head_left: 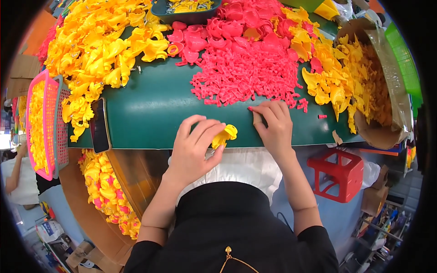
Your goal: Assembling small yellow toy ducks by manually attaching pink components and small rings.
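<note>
My left hand (196, 144) is closed around a yellow curved plastic part (225, 135) at the table's near edge; its far end sticks out past my fingers. My right hand (274, 125) pinches a small red-pink plastic piece (250, 108) between thumb and forefinger, just above the green tabletop. Right beyond it spreads a heap of small red-pink plastic pieces (246, 73). One loose red-pink piece (322, 116) lies apart, to the right of my right hand.
Yellow plastic parts (109, 50) pile up at far left, larger red-pink shells (236, 22) at the back. A phone (100, 125) lies at the left edge, near a pink basket (41, 123). A cardboard box (380, 132) of yellow parts stands right; a red stool (339, 175) sits below.
</note>
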`<move>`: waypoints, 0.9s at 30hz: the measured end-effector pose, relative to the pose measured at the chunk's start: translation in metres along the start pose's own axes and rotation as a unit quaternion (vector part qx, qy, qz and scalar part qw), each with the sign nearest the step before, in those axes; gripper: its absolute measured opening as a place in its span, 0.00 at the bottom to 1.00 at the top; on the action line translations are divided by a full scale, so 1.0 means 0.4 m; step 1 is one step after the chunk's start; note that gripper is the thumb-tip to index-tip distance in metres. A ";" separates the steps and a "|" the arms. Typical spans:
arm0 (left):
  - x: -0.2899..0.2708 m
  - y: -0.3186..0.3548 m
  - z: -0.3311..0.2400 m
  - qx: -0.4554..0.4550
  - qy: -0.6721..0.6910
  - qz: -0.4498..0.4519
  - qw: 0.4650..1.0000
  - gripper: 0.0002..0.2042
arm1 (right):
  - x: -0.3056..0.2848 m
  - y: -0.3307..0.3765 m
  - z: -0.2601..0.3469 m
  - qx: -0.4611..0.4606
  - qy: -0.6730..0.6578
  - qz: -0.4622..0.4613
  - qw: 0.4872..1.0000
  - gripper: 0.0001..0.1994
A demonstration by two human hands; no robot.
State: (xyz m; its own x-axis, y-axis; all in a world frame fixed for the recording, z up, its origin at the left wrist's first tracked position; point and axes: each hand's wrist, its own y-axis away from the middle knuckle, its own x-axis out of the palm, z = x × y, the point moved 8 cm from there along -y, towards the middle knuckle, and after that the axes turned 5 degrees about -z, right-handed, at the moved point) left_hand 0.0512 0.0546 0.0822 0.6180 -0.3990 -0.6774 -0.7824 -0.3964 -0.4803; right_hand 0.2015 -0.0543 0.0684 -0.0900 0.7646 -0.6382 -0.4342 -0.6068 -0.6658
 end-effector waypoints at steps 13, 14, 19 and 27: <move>0.083 0.047 -0.044 -0.004 -0.141 0.003 0.990 0.25 | 0.009 0.005 -0.024 0.050 -0.059 0.041 0.996 0.07; 0.085 0.048 -0.056 0.023 -0.167 0.019 0.986 0.23 | 0.008 0.006 -0.023 0.050 -0.059 0.040 0.996 0.07; 0.041 0.060 -0.062 0.070 -0.243 0.018 0.967 0.16 | 0.007 0.008 -0.027 0.055 -0.061 0.041 0.996 0.07; 0.057 0.056 -0.036 0.035 -0.082 -0.006 0.996 0.15 | 0.045 -0.024 0.069 0.016 -0.243 0.093 0.965 0.07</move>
State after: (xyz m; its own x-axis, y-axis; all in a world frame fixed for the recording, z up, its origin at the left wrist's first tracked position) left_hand 0.0487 0.0246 0.0641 0.6116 -0.2513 -0.7502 -0.7815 -0.3398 -0.5233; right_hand 0.1795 -0.0288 0.0741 -0.5751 0.6601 -0.4833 -0.3976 -0.7418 -0.5401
